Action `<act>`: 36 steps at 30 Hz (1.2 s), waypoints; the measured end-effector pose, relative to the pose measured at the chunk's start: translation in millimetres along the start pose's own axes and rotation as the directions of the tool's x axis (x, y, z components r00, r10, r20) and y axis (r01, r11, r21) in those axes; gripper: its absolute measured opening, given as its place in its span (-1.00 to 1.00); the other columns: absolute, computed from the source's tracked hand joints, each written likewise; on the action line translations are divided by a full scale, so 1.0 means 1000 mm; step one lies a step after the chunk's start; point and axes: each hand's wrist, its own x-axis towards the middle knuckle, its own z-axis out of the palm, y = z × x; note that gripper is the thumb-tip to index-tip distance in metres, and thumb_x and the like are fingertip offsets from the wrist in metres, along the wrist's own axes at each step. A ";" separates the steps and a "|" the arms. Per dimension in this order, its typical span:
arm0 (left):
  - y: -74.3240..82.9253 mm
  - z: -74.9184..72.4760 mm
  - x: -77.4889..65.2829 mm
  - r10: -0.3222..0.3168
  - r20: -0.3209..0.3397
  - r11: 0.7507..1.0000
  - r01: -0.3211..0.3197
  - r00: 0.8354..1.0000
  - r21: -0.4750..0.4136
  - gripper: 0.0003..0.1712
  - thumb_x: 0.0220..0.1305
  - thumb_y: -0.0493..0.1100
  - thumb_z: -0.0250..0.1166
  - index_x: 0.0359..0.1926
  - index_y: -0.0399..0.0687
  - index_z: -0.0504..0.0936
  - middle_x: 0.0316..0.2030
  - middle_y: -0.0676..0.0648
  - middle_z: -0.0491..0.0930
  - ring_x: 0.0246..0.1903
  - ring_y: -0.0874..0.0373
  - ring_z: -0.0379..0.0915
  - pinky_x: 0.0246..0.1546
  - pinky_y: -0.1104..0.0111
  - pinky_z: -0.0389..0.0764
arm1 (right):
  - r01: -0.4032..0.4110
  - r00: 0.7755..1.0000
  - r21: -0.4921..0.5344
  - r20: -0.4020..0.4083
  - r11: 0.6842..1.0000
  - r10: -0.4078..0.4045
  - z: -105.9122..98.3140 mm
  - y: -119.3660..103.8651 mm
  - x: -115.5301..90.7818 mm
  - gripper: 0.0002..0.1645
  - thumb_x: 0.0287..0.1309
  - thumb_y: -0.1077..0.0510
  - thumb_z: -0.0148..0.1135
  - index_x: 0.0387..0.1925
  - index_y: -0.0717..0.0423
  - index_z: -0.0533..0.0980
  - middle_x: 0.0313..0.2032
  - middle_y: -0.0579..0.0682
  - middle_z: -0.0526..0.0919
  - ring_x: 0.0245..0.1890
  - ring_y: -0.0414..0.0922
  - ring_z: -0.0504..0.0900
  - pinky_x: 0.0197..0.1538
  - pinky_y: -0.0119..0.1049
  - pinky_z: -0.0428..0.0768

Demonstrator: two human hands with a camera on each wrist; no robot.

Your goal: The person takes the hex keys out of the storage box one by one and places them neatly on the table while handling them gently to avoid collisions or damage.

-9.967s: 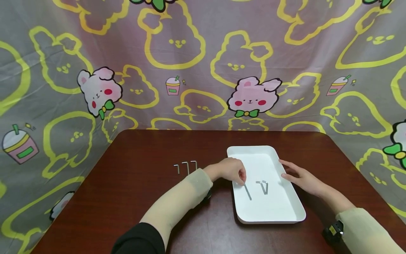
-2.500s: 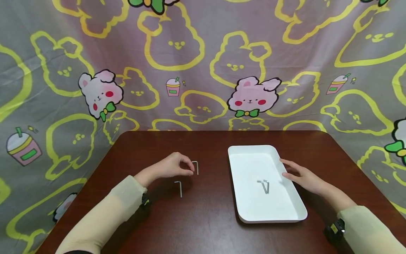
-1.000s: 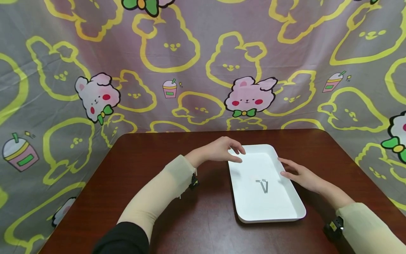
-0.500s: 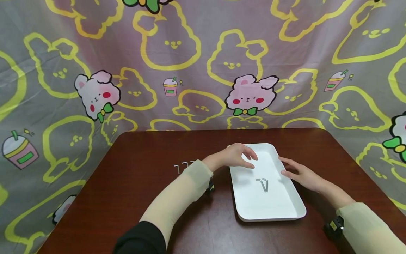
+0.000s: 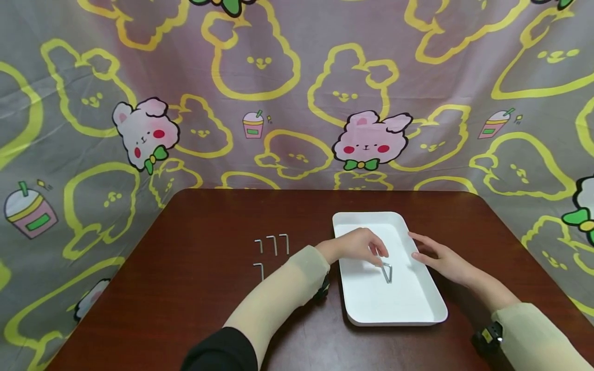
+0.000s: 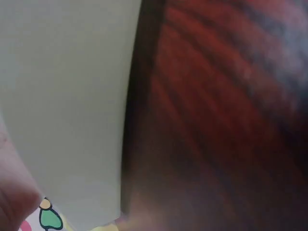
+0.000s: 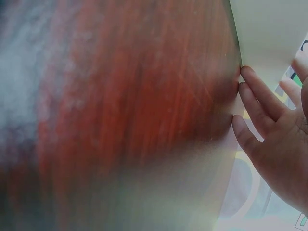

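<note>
Two silver hex keys [image 5: 389, 274] lie in the white tray [image 5: 392, 312], in a V. My left hand [image 5: 357, 245] reaches over the tray's left rim, its thumb and fingertips right at the keys' bent ends, slightly apart. The thumb covers part of the left key's short arm. Along the tray's right wall my right hand [image 5: 443, 260] rests, fingers extended and fingertips touching the rim. In the right wrist view the right hand's fingertips [image 7: 245, 72] meet the tray's side [image 7: 269, 33]. The left wrist view shows the tray's outer wall [image 6: 72, 96] and only a blurred bit of hand.
Left of the tray on the dark wooden table [image 5: 195, 278], three hex keys [image 5: 274, 245] stand in a row, with another hex key [image 5: 262, 270] below them, partly behind the left sleeve [image 5: 283, 288]. A patterned curtain [image 5: 297, 103] hangs behind the table.
One hex key held by the left hand over the tray ten seconds ago now lies on the table at left. The left hand came back and lowered to the remaining keys; the right hand stayed.
</note>
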 end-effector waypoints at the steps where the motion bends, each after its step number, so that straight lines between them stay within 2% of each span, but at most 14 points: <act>1: 0.000 0.001 0.001 -0.006 -0.001 1.000 0.006 1.000 0.007 -0.77 0.10 -0.17 0.48 -0.17 -0.06 0.76 -0.35 0.20 0.68 -0.35 0.46 0.48 -0.32 0.62 0.45 | 0.000 1.000 0.000 -0.001 1.000 0.000 0.000 0.000 0.000 -0.22 0.34 0.04 0.18 0.44 0.21 0.11 0.19 0.41 0.37 0.11 0.30 0.43 0.00 0.18 0.50; 8: -0.003 0.008 0.002 -0.019 -0.014 0.998 0.020 1.000 0.053 -0.82 0.08 -0.17 0.49 -0.25 -0.06 0.78 -0.47 0.23 0.64 -0.44 0.47 0.45 -0.37 0.63 0.43 | 0.005 1.000 0.008 -0.006 1.000 -0.005 0.000 0.001 0.000 -0.22 0.33 0.04 0.18 0.43 0.22 0.12 0.19 0.41 0.37 0.11 0.30 0.44 0.00 0.17 0.51; 17: -0.002 0.010 0.004 -0.051 0.007 0.989 0.049 0.999 0.137 -0.85 0.08 -0.15 0.49 -0.28 -0.01 0.78 -0.48 0.24 0.63 -0.44 0.48 0.45 -0.34 0.67 0.40 | 0.015 1.000 0.013 -0.010 1.000 -0.015 -0.001 0.000 0.000 -0.23 0.34 0.06 0.18 0.43 0.23 0.12 0.18 0.41 0.38 0.09 0.29 0.45 -0.02 0.11 0.53; 23: 0.001 0.010 0.003 -0.094 0.027 0.987 0.090 0.995 0.136 -0.86 0.06 -0.17 0.50 -0.30 0.00 0.78 -0.47 0.25 0.63 -0.43 0.48 0.46 -0.33 0.66 0.41 | 0.004 1.000 0.021 -0.006 1.000 -0.004 0.000 -0.001 -0.001 -0.22 0.34 0.05 0.18 0.44 0.23 0.11 0.17 0.41 0.39 0.10 0.29 0.45 -0.01 0.13 0.53; 36: -0.001 0.013 0.005 -0.116 0.006 0.979 0.114 0.993 0.170 -0.93 0.07 -0.13 0.50 -0.39 0.04 0.77 -0.55 0.27 0.59 -0.49 0.46 0.41 -0.36 0.66 0.37 | -0.006 1.000 0.024 -0.001 1.000 0.006 -0.001 -0.002 -0.001 -0.22 0.34 0.05 0.17 0.44 0.22 0.11 0.18 0.42 0.38 0.10 0.29 0.45 -0.01 0.14 0.52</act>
